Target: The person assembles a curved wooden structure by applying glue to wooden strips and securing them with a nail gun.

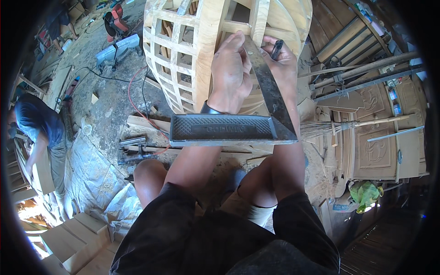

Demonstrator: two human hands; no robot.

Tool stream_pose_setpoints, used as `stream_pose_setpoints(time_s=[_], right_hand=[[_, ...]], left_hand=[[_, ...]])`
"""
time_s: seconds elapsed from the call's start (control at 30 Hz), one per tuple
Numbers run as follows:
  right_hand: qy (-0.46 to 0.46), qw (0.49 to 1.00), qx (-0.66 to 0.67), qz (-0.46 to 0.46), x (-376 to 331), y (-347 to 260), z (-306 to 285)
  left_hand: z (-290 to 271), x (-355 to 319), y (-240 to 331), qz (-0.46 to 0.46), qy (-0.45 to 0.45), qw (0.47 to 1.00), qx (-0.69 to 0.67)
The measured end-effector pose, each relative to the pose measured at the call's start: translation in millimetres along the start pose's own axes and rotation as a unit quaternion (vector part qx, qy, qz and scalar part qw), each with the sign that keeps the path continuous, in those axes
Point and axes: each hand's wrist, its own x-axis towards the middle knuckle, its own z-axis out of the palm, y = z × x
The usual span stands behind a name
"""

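In front of me stands a rounded lattice of pale wooden slats (208, 46), with square openings between the strips. A carpenter's square (275, 98) hangs between my forearms and the camera, its black textured stock to the left and its dark metal blade slanting up to the lattice. My left hand (229, 75) is closed by the blade's upper end, its fingertips pinching there against a wooden strip. My right hand (283, 62) is on the blade's other side, curled round a short black pen-like thing (277, 49). Part of the right fingers is hidden behind the blade.
A red and grey cut-off saw (114, 27) stands on the floor at the far left, with cables nearby. Another person (39, 121) bends over wood at the left. A twig broom (330, 128), carved panels (376, 146) and metal clamps (362, 78) are at the right.
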Motion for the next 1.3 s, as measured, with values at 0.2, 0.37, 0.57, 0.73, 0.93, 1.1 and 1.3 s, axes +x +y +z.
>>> stream_pose_setpoints(time_s=[0.2, 0.37, 0.57, 0.73, 0.93, 1.1, 1.3], right_hand=[[0.002, 0.999, -0.024, 0.031, -2.7, -7.4, -4.2], [0.000, 0.999, -0.009, 0.050, -1.7, -11.0, 1.4], [-0.002, 0.997, 0.011, 0.075, 0.7, -12.4, -4.5], [-0.019, 0.996, -0.017, 0.083, 6.1, -16.4, -7.4], [-0.007, 0.997, -0.066, 0.038, 2.9, -25.1, -4.0], [-0.006, 0.995, -0.095, 0.013, 3.1, -26.4, -2.2], [-0.013, 0.995, -0.090, 0.037, 4.5, -27.0, -5.9]], left_hand=[[16.1, -22.0, 9.0, -0.003, -0.006, 1.000, 0.023], [19.1, -20.6, 11.0, -0.005, 0.031, 0.999, 0.007], [18.3, -17.1, 6.9, -0.001, 0.030, 0.998, 0.058], [17.5, -23.1, 6.0, 0.022, 0.004, 1.000, 0.002], [7.5, -15.7, -0.1, 0.029, -0.027, 0.998, -0.039], [-9.2, 0.4, -9.1, 0.017, -0.017, 0.998, -0.064], [-11.8, -8.3, -9.6, 0.041, -0.120, 0.991, -0.048]])
